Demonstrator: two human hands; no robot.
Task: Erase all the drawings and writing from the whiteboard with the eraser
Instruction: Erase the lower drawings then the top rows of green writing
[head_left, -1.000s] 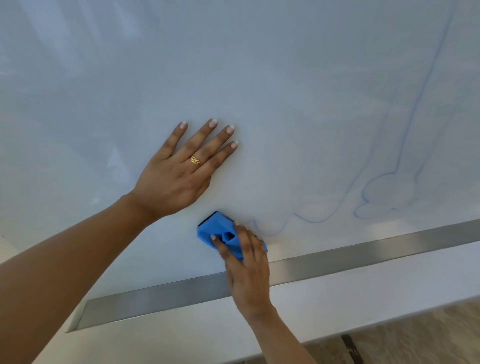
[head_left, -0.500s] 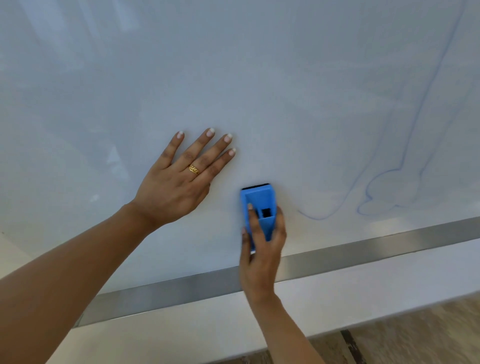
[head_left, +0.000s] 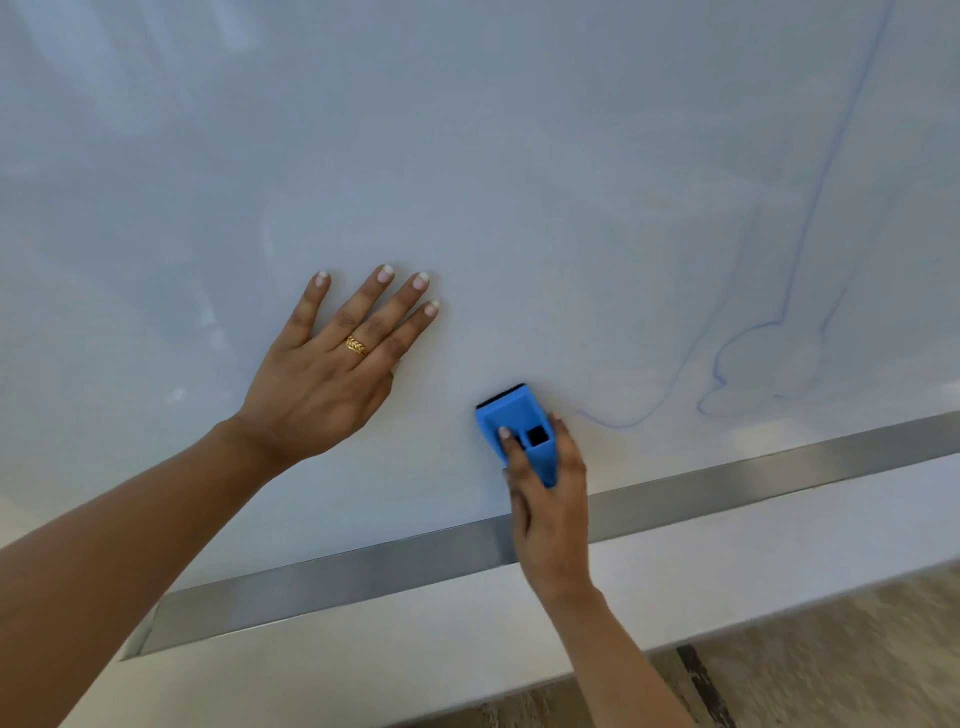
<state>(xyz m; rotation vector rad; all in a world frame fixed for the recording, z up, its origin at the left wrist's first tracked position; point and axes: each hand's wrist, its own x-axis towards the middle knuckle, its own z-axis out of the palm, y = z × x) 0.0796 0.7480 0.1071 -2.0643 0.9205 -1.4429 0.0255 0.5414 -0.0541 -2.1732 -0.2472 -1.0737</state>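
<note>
My right hand (head_left: 550, 509) grips the blue eraser (head_left: 511, 415), fingers curled over its back. It presses the eraser against the whiteboard (head_left: 467, 156) just above the metal rail (head_left: 779, 478). My left hand (head_left: 322, 379) lies flat on the board, fingers straight and spread, higher above the rail's left part. I judge the task partly done: the board above the rail's left and middle reads clean, while blue outlines (head_left: 748, 332) above its right part are left to erase.

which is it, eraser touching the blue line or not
Apart. The head view shows bare whiteboard between the eraser and the blue line to its right.
</note>
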